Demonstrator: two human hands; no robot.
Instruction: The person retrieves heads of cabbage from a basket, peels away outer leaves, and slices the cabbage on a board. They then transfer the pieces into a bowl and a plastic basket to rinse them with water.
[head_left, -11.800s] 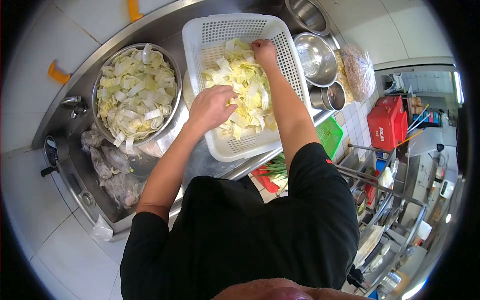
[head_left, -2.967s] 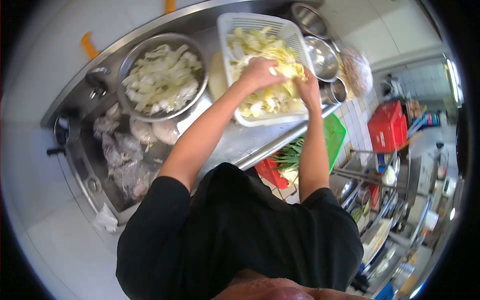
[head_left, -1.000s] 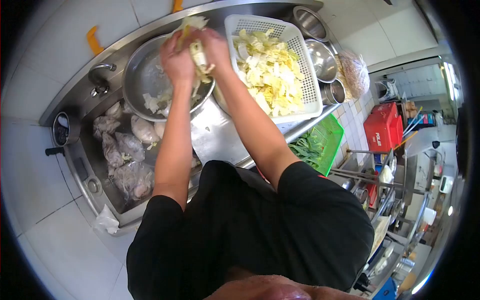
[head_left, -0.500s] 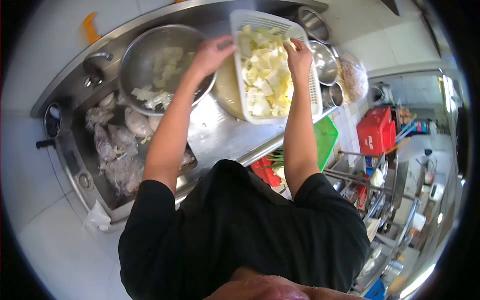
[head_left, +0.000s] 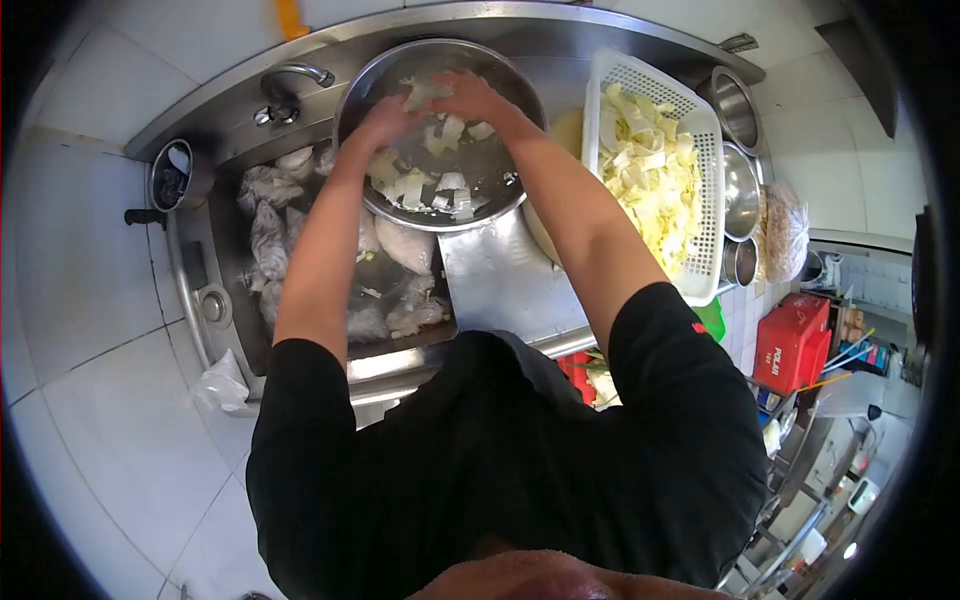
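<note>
Both hands are inside a large steel bowl (head_left: 520, 170) of water with pale cut cabbage pieces (head_left: 405, 190). My left hand (head_left: 388, 122) is at the bowl's left side, fingers curved inward. Opposite it, my right hand (head_left: 465, 97) reaches in with bent fingers. Between them a clump of cabbage (head_left: 426, 93) is gathered, its edges partly covered by the fingers. To the right, a white perforated plastic basket (head_left: 708, 130) holds a heap of cut cabbage (head_left: 655, 170), with neither hand touching it.
Below the faucet (head_left: 300, 72), the left sink basin holds several plastic-wrapped pale pieces (head_left: 270, 235), which look like poultry. Steel bowls (head_left: 738, 190) stand right of the basket. A small steel pot (head_left: 182, 175) is at the left edge, and a red crate (head_left: 792, 345) stands farther right.
My hands have left the white basket and moved left into the steel bowl, where cabbage is now between them. The view has shifted, so the sink appears farther right.
</note>
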